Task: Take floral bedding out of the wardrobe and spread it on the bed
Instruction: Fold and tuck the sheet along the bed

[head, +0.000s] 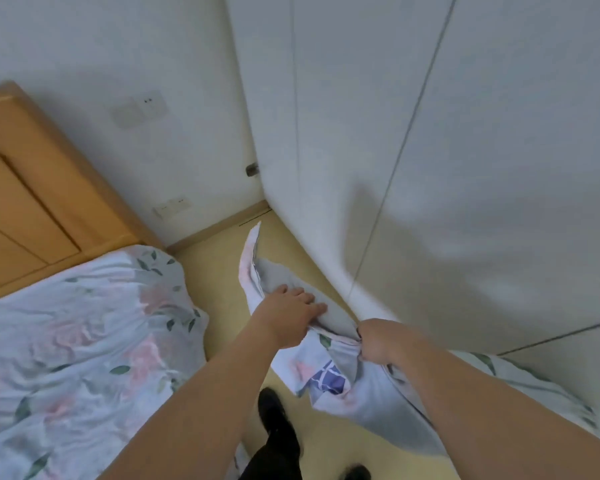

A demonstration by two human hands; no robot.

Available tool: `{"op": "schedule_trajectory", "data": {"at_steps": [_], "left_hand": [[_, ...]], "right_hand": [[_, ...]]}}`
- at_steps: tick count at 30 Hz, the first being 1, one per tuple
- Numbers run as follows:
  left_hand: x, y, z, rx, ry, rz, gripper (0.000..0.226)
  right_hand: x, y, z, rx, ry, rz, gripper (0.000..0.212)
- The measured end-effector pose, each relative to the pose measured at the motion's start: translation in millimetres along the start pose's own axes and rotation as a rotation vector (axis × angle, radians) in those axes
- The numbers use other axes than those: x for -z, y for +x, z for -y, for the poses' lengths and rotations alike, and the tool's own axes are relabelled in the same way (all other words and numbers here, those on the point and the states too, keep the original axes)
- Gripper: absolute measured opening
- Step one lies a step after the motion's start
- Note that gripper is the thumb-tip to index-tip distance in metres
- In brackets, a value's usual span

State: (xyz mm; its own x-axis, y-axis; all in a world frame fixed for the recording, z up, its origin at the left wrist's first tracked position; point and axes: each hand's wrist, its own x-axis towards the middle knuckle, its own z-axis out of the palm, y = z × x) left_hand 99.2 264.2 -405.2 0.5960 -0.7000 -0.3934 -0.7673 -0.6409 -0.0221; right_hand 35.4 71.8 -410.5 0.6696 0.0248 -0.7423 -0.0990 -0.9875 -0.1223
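A piece of floral bedding (329, 372), pale blue with pink flowers and green leaves, hangs in the air between the bed and the wardrobe. My left hand (291, 315) grips its upper fold, fingers over the grey inner side. My right hand (378, 342) is closed on a bunched part of the same cloth, close to the wardrobe door (465, 168), which is shut. One corner of the cloth (253, 240) sticks up toward the wall. A sheet of the same floral pattern (84, 341) covers the bed at the left.
A wooden headboard (32, 202) stands at the upper left against the white wall with sockets (170, 204). A narrow strip of yellow floor (229, 258) runs between bed and wardrobe. My dark-clothed legs and shoes (274, 427) stand in it.
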Motion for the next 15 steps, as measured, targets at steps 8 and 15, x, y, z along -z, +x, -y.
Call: {"op": "schedule_trajectory", "data": {"at_steps": [8, 15], "left_hand": [[-54.6, -103.6, 160.6, 0.486, -0.056, 0.027, 0.033], [-68.5, -195.8, 243.6, 0.855, -0.328, 0.122, 0.020]], "right_hand": [[75.8, 94.6, 191.7, 0.325, -0.291, 0.037, 0.013], [114.3, 146.8, 338.1, 0.516, -0.517, -0.010, 0.017]]}}
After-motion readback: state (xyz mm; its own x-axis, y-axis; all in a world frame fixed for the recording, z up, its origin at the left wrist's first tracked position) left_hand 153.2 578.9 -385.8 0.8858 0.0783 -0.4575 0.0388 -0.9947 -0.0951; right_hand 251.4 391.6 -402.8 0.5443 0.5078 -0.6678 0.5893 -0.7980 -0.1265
